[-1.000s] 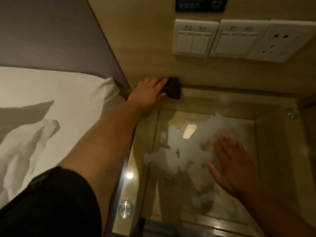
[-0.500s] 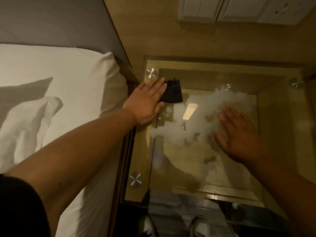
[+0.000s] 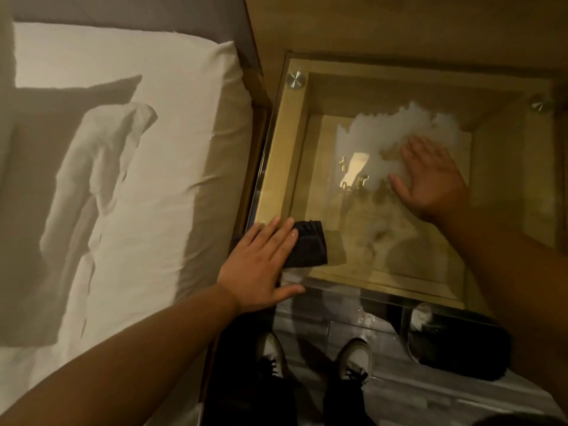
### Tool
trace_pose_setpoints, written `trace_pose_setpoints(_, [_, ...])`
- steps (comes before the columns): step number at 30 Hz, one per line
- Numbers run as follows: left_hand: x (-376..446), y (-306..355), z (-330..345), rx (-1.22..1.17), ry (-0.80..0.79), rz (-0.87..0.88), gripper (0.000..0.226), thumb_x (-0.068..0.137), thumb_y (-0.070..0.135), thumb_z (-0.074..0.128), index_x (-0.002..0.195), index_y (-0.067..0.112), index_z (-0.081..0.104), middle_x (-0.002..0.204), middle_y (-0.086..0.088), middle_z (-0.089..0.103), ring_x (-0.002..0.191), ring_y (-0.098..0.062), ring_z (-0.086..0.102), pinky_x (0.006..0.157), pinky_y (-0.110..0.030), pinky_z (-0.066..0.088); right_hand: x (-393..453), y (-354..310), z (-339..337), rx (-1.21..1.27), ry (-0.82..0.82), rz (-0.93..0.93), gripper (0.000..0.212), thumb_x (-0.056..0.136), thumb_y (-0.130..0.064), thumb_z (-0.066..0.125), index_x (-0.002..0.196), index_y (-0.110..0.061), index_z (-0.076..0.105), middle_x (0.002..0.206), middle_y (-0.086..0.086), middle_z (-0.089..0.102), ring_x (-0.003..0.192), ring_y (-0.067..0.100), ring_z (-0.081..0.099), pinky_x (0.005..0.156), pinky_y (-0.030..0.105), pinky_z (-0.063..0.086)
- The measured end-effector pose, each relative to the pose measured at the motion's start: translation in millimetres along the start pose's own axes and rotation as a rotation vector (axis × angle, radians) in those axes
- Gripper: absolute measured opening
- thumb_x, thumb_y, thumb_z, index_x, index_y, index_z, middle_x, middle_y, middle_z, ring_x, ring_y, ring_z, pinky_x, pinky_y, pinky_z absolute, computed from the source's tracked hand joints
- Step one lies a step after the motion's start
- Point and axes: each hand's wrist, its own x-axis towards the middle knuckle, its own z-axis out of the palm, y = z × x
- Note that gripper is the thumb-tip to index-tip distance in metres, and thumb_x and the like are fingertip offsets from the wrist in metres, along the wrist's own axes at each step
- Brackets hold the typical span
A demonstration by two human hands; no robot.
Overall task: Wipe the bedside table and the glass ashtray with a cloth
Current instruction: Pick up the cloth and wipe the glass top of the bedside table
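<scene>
The bedside table (image 3: 278, 155) has a clear glass top over a wooden frame. A small dark cloth (image 3: 309, 245) lies on the glass at its near-left corner. My left hand (image 3: 258, 269) presses flat on the cloth's left part, fingers stretched over it. My right hand (image 3: 431, 176) rests palm down with fingers spread on the middle right of the glass. A white hazy patch (image 3: 396, 127) covers the glass just beyond its fingertips. No ashtray can be made out.
A bed with white sheets and a pillow (image 3: 101, 167) runs along the table's left side. A round metal stud (image 3: 296, 79) marks the back-left glass corner. My shoes (image 3: 353, 359) stand on grey floor below. A dark round object (image 3: 458, 342) sits at the front right.
My left hand has slid the cloth from the back-left corner down the left side to the near-left corner. The view has tilted down. My right hand stayed on the glass.
</scene>
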Motion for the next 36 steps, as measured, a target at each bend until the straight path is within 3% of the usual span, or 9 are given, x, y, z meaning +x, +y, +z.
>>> trace_pose_setpoints(6, [-28.5,20.7,21.7,-0.080,0.113,0.005,0.060,0.090,0.025,0.050,0.145,0.009,0.032,0.150,-0.013,0.038,0.141,-0.029,0.029,0.114,-0.045,0.023,-1.9,-0.8,-1.1,0.018,-0.007,0.018,0.078,0.089,-0.057,0.018,0.149,-0.008,0.024,0.158,0.013,0.019,0.146,0.025,0.011,0.118,0.043,0.007])
trace_pose_setpoints(10, [-36.9,27.9,3.1,-0.407,0.070,0.059,0.060,0.083,0.022,0.044,0.143,0.015,0.037,0.145,-0.011,0.046,0.130,-0.026,0.048,0.107,-0.040,0.038,0.0,-1.1,-5.4,0.029,-0.051,0.020,0.079,0.088,-0.060,0.014,0.150,-0.011,0.020,0.159,0.011,0.015,0.147,0.023,0.007,0.118,0.042,0.005])
trace_pose_setpoints(13, [-26.1,31.6,-43.7,-0.832,0.075,-0.210,0.061,0.089,0.018,0.045,0.144,0.037,0.027,0.141,-0.001,0.051,0.123,-0.017,0.054,0.098,-0.018,0.038,-1.0,1.3,-6.4,0.043,-0.048,0.015,0.076,0.090,-0.060,0.017,0.151,-0.013,0.020,0.159,0.010,0.015,0.147,0.022,0.008,0.118,0.042,0.004])
trace_pose_setpoints(15, [18.4,18.5,-77.2,-0.908,0.213,-0.312,0.063,0.094,0.010,0.050,0.147,0.034,0.025,0.138,0.001,0.052,0.121,-0.012,0.053,0.098,-0.016,0.035,-1.0,1.8,-7.1,0.045,-0.043,0.023,0.073,0.091,-0.057,0.025,0.150,-0.014,0.020,0.159,0.009,0.017,0.146,0.021,0.009,0.117,0.041,0.005])
trace_pose_setpoints(20, [207.2,-39.8,-143.3,-0.691,0.450,-0.203,0.060,0.094,0.008,0.050,0.149,0.017,0.028,0.153,-0.009,0.034,0.136,-0.021,0.038,0.112,-0.036,0.031,5.9,-0.2,-7.6,0.000,-0.033,0.023,0.069,0.088,-0.053,0.034,0.144,-0.011,0.037,0.153,0.013,0.031,0.142,0.027,0.024,0.114,0.048,0.018])
trace_pose_setpoints(22, [277.1,-53.1,-153.7,-0.519,0.390,-0.122,0.062,0.095,0.008,0.048,0.151,0.016,0.023,0.158,-0.009,0.022,0.140,-0.025,0.030,0.114,-0.036,0.027,5.3,0.7,-6.3,0.015,-0.012,0.019,0.068,0.088,-0.050,0.037,0.143,-0.011,0.040,0.152,0.013,0.034,0.141,0.027,0.026,0.113,0.048,0.021])
trace_pose_setpoints(25, [337.4,-59.3,-137.8,-0.228,0.141,0.045,0.064,0.099,0.018,0.043,0.154,0.016,0.009,0.161,-0.007,0.005,0.146,-0.025,0.011,0.118,-0.039,0.013,4.0,3.1,-2.1,0.008,0.033,-0.010,0.065,0.089,-0.046,0.037,0.141,-0.008,0.042,0.149,0.015,0.038,0.140,0.028,0.029,0.113,0.049,0.024])
trace_pose_setpoints(29, [352.1,-59.0,-105.4,-0.026,0.081,0.119,0.074,0.096,0.062,0.015,0.153,0.019,-0.003,0.162,-0.002,-0.004,0.147,-0.016,-0.004,0.119,-0.044,0.000,4.2,4.7,1.6,0.007,0.070,-0.005,0.063,0.088,-0.042,0.039,0.140,-0.007,0.043,0.150,0.015,0.037,0.139,0.029,0.031,0.113,0.046,0.023])
trace_pose_setpoints(36, [293.2,-33.9,-88.2,-0.009,0.116,0.072,0.067,0.099,0.052,0.013,0.154,0.014,0.004,0.161,-0.005,0.003,0.148,-0.019,0.001,0.118,-0.042,0.006,3.3,4.0,-2.7,-0.003,-0.001,-0.015,0.064,0.089,-0.041,0.033,0.144,-0.009,0.036,0.153,0.012,0.032,0.142,0.026,0.025,0.116,0.044,0.015])
